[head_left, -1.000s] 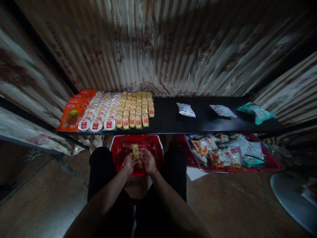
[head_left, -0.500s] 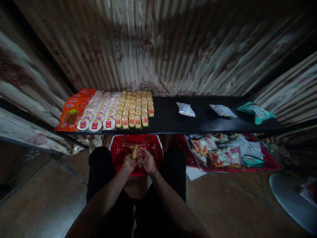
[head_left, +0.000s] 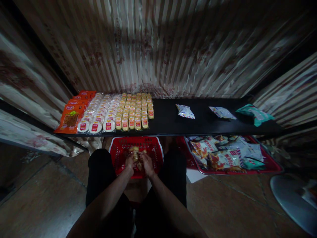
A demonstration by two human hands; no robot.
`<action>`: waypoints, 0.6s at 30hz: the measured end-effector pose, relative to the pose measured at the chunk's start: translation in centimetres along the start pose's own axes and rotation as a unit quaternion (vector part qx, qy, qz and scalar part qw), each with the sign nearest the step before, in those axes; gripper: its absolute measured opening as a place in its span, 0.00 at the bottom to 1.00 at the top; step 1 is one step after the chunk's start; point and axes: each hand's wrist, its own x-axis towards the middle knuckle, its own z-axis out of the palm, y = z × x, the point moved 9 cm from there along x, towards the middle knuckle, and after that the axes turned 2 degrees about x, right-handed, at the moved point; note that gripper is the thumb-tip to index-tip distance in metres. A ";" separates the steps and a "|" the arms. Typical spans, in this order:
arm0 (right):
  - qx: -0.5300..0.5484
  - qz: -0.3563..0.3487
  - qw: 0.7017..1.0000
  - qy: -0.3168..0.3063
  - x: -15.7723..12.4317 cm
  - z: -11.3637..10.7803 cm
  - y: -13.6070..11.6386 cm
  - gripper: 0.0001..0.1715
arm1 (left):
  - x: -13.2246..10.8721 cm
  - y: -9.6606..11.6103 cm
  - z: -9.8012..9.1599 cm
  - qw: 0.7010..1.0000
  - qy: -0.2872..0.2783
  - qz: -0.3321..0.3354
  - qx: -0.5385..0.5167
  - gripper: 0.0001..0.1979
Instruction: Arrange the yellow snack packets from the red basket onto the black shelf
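Left hand (head_left: 129, 163): holding yellow packets (head_left: 135, 154)
Right hand (head_left: 148, 164): touching them, grip unclear
Red basket (head_left: 117, 144): below shelf's (head_left: 164, 119) front edge

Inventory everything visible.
Shelf: one, black, ahead
Small packs: many, yellow, left of shelf centre
Round packs: many, white, further left
Flat packets: several, orange, shelf's left end
Striped packets: two, whitish, right half
Crumpled packet: one, teal, right end
Large basket: one, red, lower right
Basket packets: many, multicoloured, inside it
Sheet: one, white, beside it
Round object: one, grey, far right
Curtains: some, beige-striped, around
Small basket: one, red, between legs
Held packs: some, yellow, at hands
Left hand: one, bare, at packs
Right hand: one, bare, at packs
Legs: two, black-trousered, lower centre
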 end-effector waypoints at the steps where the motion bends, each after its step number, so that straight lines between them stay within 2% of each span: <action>1: -0.014 -0.009 1.000 -0.001 0.0 0.0 -0.1 0.19 | -0.2 0.2 0.0 1.000 0.002 0.011 0.011 0.04; 6: -0.057 -0.012 0.998 -0.004 0.0 -0.1 0.2 0.21 | -0.5 0.8 0.5 0.997 -0.018 0.062 0.043 0.03; 13: -0.082 -0.025 0.996 0.001 0.2 0.1 0.4 0.21 | 0.2 1.0 0.6 0.990 -0.001 0.100 0.095 0.04; 18: -0.094 -0.031 0.995 -0.018 0.1 0.2 0.1 0.21 | -0.7 2.2 1.1 0.979 -0.001 0.158 0.129 0.04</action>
